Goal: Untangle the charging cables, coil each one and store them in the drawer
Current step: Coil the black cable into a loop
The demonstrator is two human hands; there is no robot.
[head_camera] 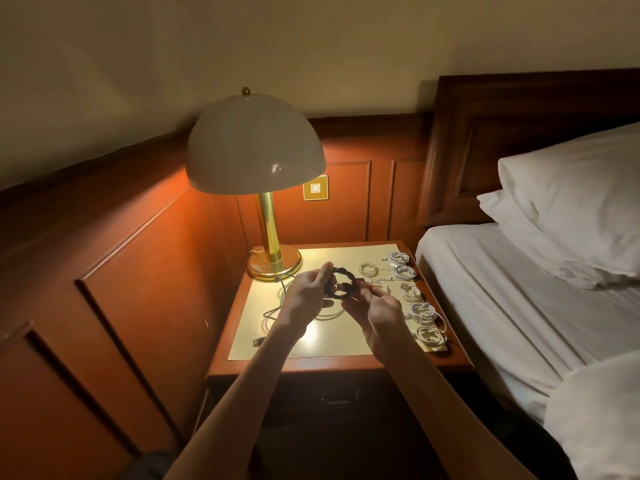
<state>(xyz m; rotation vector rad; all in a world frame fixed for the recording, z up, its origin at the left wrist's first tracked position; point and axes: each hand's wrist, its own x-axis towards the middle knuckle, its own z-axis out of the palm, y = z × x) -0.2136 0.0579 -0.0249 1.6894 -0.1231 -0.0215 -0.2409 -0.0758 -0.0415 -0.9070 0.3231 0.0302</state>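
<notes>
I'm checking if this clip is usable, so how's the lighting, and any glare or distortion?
Head view: the lit lamp is the only bright source, so the drawer front is nearly black; head view: a glare patch sits on the nightstand top; head view: the wide lens bows the wall panelling at left.

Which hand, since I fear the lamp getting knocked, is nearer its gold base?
Left. The left hand holds the black cable coil just right of the lamp base; the right hand, at the coil's other side, is farther off, toward the white coiled cables.
</notes>
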